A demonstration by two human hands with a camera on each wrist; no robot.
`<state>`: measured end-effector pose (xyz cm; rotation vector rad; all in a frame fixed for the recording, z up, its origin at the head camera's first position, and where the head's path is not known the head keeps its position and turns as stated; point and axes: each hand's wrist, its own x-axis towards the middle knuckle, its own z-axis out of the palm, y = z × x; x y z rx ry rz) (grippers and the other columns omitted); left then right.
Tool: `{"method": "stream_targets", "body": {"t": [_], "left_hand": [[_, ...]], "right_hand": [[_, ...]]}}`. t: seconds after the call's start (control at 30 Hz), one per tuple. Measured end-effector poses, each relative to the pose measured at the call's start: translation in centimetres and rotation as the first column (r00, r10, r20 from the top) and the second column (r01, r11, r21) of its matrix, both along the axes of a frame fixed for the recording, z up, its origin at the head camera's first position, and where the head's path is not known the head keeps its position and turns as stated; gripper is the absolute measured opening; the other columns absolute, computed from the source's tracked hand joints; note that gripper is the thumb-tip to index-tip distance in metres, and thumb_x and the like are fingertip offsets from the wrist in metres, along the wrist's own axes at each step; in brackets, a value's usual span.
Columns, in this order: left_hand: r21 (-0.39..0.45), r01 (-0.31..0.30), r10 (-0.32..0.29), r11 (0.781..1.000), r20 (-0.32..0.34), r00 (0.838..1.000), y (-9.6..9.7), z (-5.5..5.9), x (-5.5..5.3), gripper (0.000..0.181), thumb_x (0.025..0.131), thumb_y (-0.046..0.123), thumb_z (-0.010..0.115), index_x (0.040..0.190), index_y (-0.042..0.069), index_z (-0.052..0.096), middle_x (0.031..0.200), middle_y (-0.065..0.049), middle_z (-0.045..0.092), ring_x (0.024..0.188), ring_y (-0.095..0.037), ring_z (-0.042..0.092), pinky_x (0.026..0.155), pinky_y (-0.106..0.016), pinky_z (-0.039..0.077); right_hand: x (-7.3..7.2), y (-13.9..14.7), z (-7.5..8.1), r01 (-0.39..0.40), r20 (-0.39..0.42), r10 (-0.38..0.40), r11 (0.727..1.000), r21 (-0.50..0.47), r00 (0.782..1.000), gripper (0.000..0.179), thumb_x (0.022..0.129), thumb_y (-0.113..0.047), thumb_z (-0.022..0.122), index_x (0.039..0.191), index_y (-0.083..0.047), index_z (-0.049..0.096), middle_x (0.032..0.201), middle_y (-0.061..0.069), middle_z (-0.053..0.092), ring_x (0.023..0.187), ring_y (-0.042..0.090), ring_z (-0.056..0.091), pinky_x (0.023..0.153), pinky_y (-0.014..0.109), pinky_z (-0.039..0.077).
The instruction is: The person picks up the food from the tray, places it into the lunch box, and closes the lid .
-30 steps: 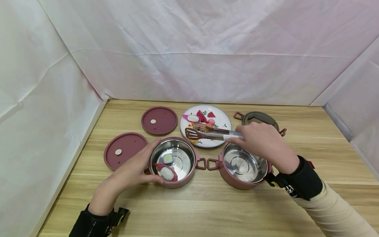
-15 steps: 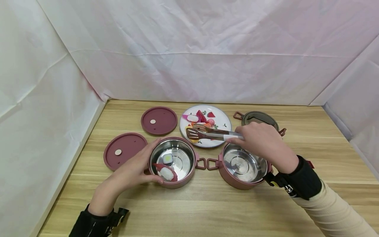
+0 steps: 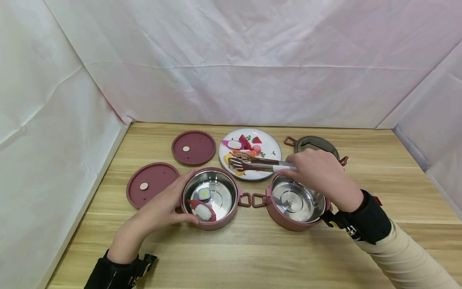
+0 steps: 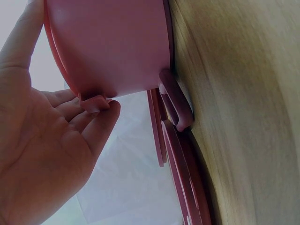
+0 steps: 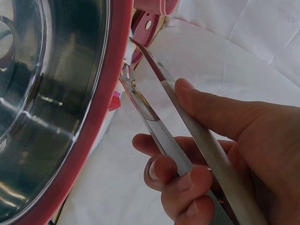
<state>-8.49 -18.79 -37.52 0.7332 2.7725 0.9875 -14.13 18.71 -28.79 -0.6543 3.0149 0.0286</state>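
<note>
From the head view, my left hand [image 3: 166, 204] grips a round dusky-pink, steel-lined pot [image 3: 213, 226]; my right hand [image 3: 319, 172] holds brown-tipped metal tongs [image 3: 265, 167] over the round white plate [image 3: 268, 142] at the pot's one o'clock. The left wrist view adds a pink side tab [image 4: 95, 103] by my fingers. The right wrist view shows my thumb pinching the tongs, tips narrowly apart. Pale wood-grain table [image 3: 231, 261]; creased white cloth [image 3: 252, 92] beyond, at twelve o'clock.

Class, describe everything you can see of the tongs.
The tongs have two long grey, metal-looking arms with brown ends, at least one slotted. The right hand grips them by the arms. They stand open, reaching leftward with their ends over the plate; whether those ends touch anything there is unclear.
</note>
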Motion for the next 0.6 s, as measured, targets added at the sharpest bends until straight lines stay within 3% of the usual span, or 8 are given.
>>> {"method": "stream_targets", "body": {"t": [0.6], "left_hand": [[0.011,-0.004,0.004,1.0,0.026,1.0,-0.12,0.16,0.03,0.121,0.067,0.051,0.087,0.16,0.027,0.014,0.156,-0.008,0.039,0.14,-0.027,0.044,0.111,-0.052,0.044]], "right_hand": [[0.11,0.09,-0.16,-0.016,-0.035,0.015,1.0,-0.008,0.999,0.033,0.091,-0.051,0.067,0.088,-0.018,0.07,0.059,-0.006,0.053,0.057,0.011,0.049,0.046,0.027,0.035]]}}
